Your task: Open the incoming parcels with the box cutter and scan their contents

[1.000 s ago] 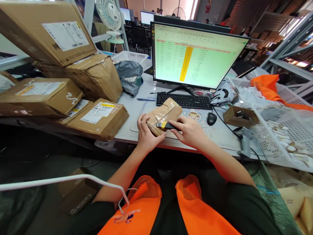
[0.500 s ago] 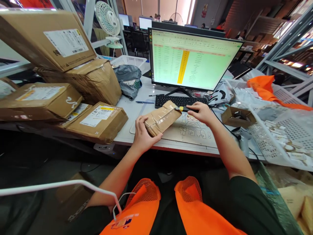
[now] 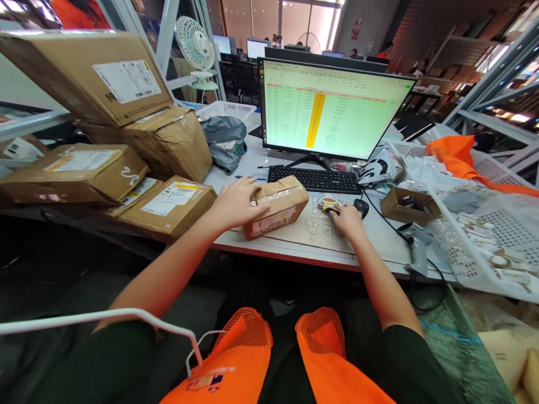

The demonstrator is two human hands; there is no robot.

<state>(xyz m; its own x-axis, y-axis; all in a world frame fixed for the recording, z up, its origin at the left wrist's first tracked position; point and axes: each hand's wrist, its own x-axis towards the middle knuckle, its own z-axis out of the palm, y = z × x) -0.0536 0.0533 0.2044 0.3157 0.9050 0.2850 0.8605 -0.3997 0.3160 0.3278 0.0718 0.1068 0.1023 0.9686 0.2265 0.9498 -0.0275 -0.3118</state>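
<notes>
A small taped cardboard box (image 3: 280,205) sits on the desk mat, with pale lettering on its near side. My left hand (image 3: 238,203) holds its left end, thumb along the near top edge and fingers toward the far side. Low over the mat, my right hand (image 3: 348,220) is closed on a box cutter (image 3: 328,209) with a yellow part; its blade cannot be made out. A black mouse (image 3: 361,208) lies just right of that hand.
A monitor (image 3: 332,112) and keyboard (image 3: 318,178) stand behind the mat. Several cardboard boxes (image 3: 168,207) are stacked left. On the right are a small open box (image 3: 408,205), a barcode scanner (image 3: 418,247) and a white basket (image 3: 458,252) of items.
The box has come down flat onto the mat and turned, showing its lettered side. My right hand has moved the cutter away from the box, down toward the mat.
</notes>
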